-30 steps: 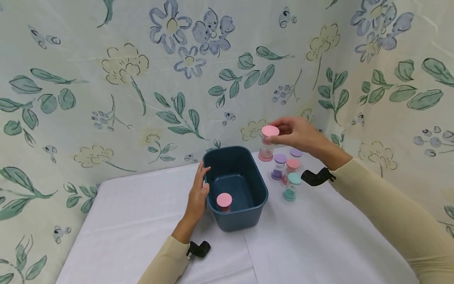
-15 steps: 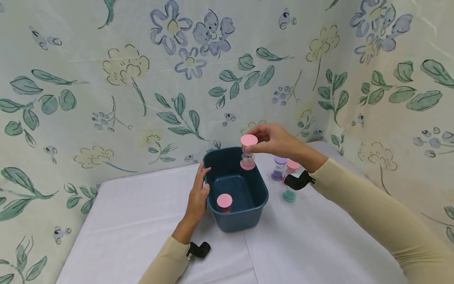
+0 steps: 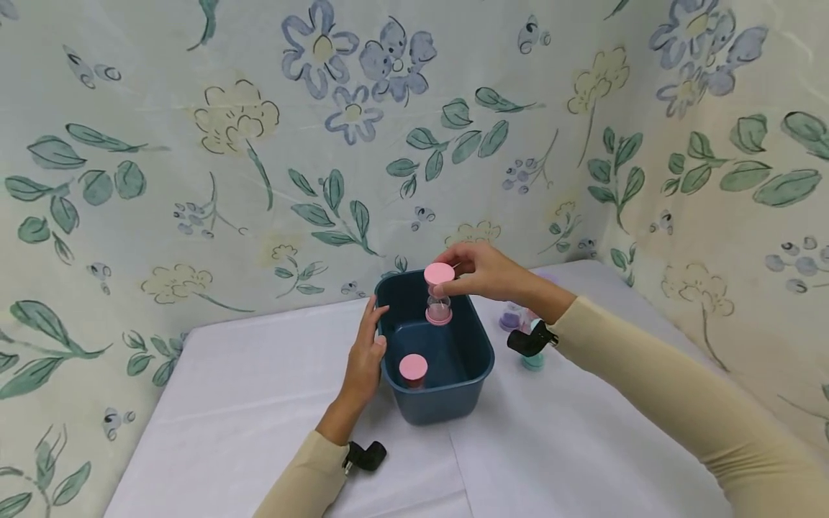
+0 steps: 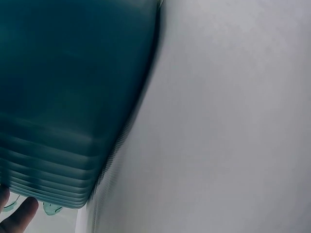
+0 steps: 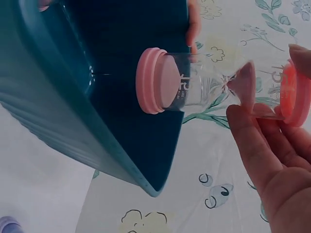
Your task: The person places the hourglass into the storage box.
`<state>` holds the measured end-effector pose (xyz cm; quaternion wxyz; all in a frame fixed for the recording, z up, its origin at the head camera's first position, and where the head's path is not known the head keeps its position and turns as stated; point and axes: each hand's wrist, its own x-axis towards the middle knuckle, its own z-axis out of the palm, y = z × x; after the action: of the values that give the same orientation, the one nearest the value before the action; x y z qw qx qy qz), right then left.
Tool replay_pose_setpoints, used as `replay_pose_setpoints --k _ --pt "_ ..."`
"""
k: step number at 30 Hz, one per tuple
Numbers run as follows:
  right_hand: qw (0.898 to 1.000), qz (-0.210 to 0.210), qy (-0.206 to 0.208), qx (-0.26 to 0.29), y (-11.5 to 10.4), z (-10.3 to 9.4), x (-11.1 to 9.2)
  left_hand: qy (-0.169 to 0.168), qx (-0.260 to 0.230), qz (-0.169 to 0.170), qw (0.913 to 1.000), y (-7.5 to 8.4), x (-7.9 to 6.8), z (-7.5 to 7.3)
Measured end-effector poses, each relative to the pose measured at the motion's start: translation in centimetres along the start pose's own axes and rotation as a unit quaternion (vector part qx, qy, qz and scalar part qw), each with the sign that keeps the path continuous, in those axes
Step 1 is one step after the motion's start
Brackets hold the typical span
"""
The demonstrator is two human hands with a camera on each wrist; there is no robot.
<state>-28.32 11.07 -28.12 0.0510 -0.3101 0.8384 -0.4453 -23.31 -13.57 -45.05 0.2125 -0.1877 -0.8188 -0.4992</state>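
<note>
My right hand (image 3: 488, 273) pinches a pink-capped sand timer (image 3: 439, 311) by its upper end. The timer hangs upright within the opening of a dark blue plastic bin (image 3: 440, 409), above its floor. In the right wrist view, pink sand sits in the glass (image 5: 245, 85) near the held end, and the other cap (image 5: 151, 80) points into the bin. A second pink-capped timer (image 3: 413, 368) stands inside the bin at the near end. My left hand (image 3: 359, 363) rests against the bin's left side, fingers extended along and over the rim; its fingertips (image 4: 24, 211) show in the left wrist view.
Right of the bin, a purple timer (image 3: 509, 319) and a teal timer (image 3: 534, 361) stand on the white-covered table (image 3: 259, 403), partly behind my right wrist, with more timers mostly hidden there. A floral curtain (image 3: 246, 180) hangs behind the table.
My right hand has carried the pink sand timer leftward from above the other timers to over the bin, then lowered it into the opening. The left hand stays at the bin's side.
</note>
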Motion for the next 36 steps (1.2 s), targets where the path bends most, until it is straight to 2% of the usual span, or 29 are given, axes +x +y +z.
replay_pose_setpoints --k 8,16,25,36 --pt "0.999 -0.015 -0.036 0.012 0.8 0.7 1.0 -0.001 -0.004 0.003 1.0 -0.1 0.3 -0.5" --pt "0.998 0.002 -0.06 0.027 2.6 2.1 1.2 -0.008 -0.01 -0.007 0.9999 0.0 0.2 -0.2" --pt "0.997 0.015 -0.076 0.022 3.8 3.4 1.4 -0.005 -0.011 -0.001 0.9999 0.0 0.1 -0.1" --pt "0.995 0.007 -0.098 0.013 4.5 4.4 1.6 -0.007 -0.002 -0.009 0.9999 0.2 0.0 -0.1"
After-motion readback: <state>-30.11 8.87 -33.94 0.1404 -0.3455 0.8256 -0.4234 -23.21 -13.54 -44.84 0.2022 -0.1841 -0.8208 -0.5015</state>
